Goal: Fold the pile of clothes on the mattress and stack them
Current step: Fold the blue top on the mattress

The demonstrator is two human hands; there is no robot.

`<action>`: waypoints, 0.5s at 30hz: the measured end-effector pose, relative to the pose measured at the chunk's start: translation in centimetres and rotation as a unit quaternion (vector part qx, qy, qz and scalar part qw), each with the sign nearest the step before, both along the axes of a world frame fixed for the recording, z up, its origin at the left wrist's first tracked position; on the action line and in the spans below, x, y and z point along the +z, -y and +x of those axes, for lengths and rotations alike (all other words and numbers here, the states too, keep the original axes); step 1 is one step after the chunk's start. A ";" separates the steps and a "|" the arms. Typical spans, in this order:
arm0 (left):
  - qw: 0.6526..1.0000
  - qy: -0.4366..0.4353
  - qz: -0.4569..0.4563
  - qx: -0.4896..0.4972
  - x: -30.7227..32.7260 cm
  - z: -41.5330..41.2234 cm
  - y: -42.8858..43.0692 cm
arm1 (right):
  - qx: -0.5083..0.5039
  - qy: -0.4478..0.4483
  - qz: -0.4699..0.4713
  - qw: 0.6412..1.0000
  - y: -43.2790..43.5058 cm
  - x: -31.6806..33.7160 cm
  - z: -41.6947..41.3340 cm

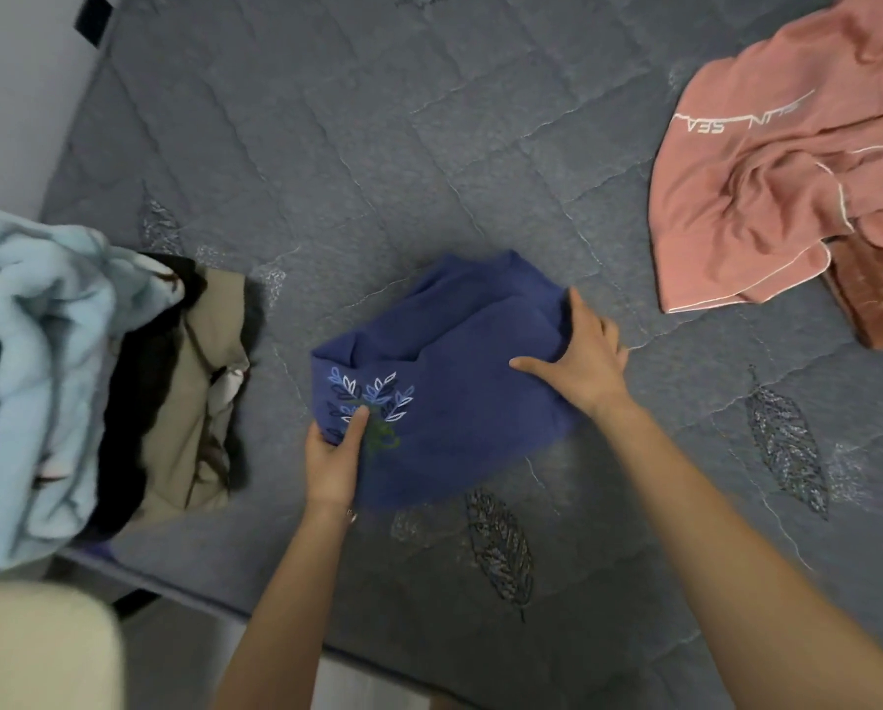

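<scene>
A grey quilted mattress (429, 146) with stitched leaf patterns carries everything. A folded blue garment (454, 392), embroidered with white and pale blue leaves, lies near the middle of the mattress's near edge.

The left hand (334, 463) pinches the garment's near left corner: the thumb lies on top beside the leaf embroidery, and the other fingers are hidden below the cloth. The right hand (582, 351) grips the garment's right edge, with the thumb stretched flat across the top and the fingers curled round the fold. Both bare forearms reach in from the near edge.

Against the left edge sits a pile of 3 pieces: a light blue fleece (34, 376) outermost, a black garment (137, 381) beside it, and a beige garment (198, 402) nearest the blue one, apart from it.

Toward the far right corner lies a crumpled pink garment (767, 197) with white lettering and piping, partly covering a rust-brown cloth (879, 299). It lies well apart from the blue garment.
</scene>
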State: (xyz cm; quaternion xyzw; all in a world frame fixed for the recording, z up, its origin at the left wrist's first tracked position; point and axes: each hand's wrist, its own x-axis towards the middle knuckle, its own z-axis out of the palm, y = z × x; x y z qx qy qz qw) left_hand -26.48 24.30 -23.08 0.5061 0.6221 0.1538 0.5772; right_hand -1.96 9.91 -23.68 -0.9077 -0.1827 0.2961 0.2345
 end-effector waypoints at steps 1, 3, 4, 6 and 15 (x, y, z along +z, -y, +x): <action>1.000 0.006 -0.002 -0.004 -0.2 0.4 0.0 | 0.011 0.008 -0.005 1.000 -0.2 -0.1 -0.5; 1.000 0.013 0.000 -0.003 -0.1 0.9 0.5 | -0.005 -0.020 0.032 0.999 -0.8 -0.3 -1.5; 1.000 0.016 0.004 -0.001 -0.2 1.0 0.8 | -0.035 -0.057 0.067 0.995 -1.2 -0.3 -2.0; 0.999 0.019 0.025 -0.015 -0.1 0.9 1.4 | -0.102 -0.122 0.105 0.982 -2.0 -0.1 -2.9; 0.989 0.103 0.102 0.002 5.5 -0.3 0.3 | -0.151 -0.132 0.232 0.952 -1.8 6.8 -6.1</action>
